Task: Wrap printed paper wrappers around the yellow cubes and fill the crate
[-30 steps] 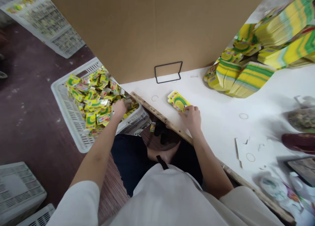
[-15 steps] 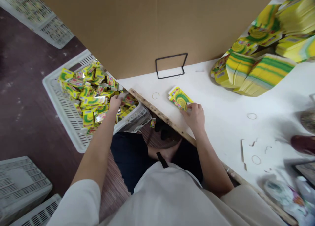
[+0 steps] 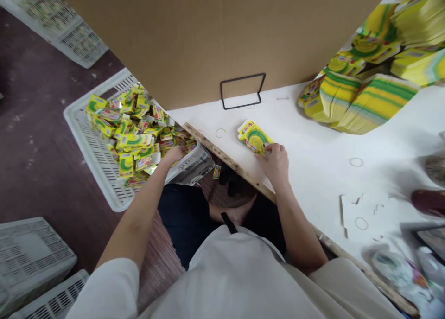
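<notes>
My right hand (image 3: 277,162) pinches the near corner of a yellow and green printed carton (image 3: 254,137) over the white table (image 3: 313,170). White flaps show at the carton's far end. At the crate's right side, my left hand (image 3: 176,154) reaches in among many small yellow boxes (image 3: 135,140). Its fingers are blurred and partly hidden, so I cannot make out whether they hold one. The white plastic crate (image 3: 88,154) has slotted walls and stands left of the table, tight against its wooden edge (image 3: 229,161).
A tall brown cardboard sheet (image 3: 222,36) rises behind the table, with a black wire frame (image 3: 242,91) before it. Stacks of flat yellow cartons (image 3: 368,103) lie at the right. Rubber bands (image 3: 356,162) are scattered about. More crates (image 3: 34,258) stand on the floor at the left.
My left hand has moved right inside the crate, towards the table edge. My right hand and the carton have stayed almost in place.
</notes>
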The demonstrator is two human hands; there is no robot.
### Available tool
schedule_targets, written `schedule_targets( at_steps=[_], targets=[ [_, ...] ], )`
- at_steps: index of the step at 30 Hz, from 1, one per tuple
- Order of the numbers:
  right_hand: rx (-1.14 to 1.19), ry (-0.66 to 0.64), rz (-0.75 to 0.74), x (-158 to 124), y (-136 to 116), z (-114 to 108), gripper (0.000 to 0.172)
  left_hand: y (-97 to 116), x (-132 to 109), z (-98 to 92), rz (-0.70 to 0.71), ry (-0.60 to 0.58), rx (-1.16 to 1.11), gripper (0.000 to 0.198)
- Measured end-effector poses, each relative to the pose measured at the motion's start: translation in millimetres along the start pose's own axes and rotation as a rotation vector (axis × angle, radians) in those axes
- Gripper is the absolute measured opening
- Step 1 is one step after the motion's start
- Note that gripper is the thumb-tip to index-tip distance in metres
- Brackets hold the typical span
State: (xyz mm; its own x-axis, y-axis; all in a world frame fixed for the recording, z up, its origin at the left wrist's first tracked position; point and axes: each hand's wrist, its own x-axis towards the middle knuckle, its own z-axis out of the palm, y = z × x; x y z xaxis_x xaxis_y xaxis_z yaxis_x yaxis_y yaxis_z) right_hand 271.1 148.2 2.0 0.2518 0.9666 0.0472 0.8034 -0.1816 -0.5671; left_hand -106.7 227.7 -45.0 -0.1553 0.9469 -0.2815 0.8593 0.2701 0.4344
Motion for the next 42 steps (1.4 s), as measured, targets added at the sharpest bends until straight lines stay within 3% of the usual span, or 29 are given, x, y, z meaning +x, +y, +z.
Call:
schedule_targets(
  at_steps=[3,6,9,12,13,15,17,19,22,25,27,30,33,36,39,42],
  targets=[
    [0.059,-0.003,0.025,-1,-4,0,0.027,5,-8,-7.9,-0.002,0.006,-0.121,0.018],
    [0.180,0.001,0.042,0,-6,-2,0.024,13,-31,-18.3,0.015,0.206,-0.265,0.033],
    [0.419,0.085,0.011,0,-11,-8,0.020,28,-74,-22.3,0.095,0.373,-0.468,0.051],
    [0.566,0.115,-0.057,-13,-30,-20,0.018,53,-128,-12.8,0.263,0.370,-0.732,0.073],
    [0.592,0.080,-0.098,-21,-39,-23,0.016,64,-144,-7.9,0.311,0.325,-0.811,0.079],
    [0.650,-0.064,-0.221,-42,-61,-28,0.011,86,-171,0.9,0.423,0.200,-1.181,0.085],
    [0.695,-0.292,-0.379,-65,-82,-27,0.010,108,-191,5.1,0.426,0.142,-1.471,0.078],
    [0.774,-0.497,-0.473,-86,-97,-22,0.008,126,-202,4.2,0.391,0.146,-1.614,0.072],
    [0.910,-0.596,-0.416,-106,-105,-12,0.011,141,-210,-1.0,0.314,0.288,-1.721,0.068],
    [0.959,-0.645,-0.338,-115,-104,-7,0.030,142,-211,-2.9,0.190,0.382,-1.778,0.068],
    [0.985,-0.711,-0.299,-117,-104,-4,0.035,137,-211,-2.4,0.134,0.375,-1.766,0.063],
    [1.041,-0.768,-0.242,-118,-103,0,0.031,130,-209,-2.1,0.114,0.258,-1.731,0.055],
    [1.068,-0.700,-0.181,-119,-103,4,0.025,130,-206,-1.7,0.108,0.213,-1.703,0.059],
    [1.018,-0.616,-0.127,-121,-102,4,0.018,134,-203,2.0,0.089,0.266,-1.649,0.064],
    [0.968,-0.599,-0.120,-122,-103,-2,0.013,139,-201,6.4,0.065,0.283,-1.642,0.069],
    [0.941,-0.602,-0.137,-122,-106,-8,0.016,144,-199,7.7,0.014,0.374,-1.696,0.073]
  ],
)
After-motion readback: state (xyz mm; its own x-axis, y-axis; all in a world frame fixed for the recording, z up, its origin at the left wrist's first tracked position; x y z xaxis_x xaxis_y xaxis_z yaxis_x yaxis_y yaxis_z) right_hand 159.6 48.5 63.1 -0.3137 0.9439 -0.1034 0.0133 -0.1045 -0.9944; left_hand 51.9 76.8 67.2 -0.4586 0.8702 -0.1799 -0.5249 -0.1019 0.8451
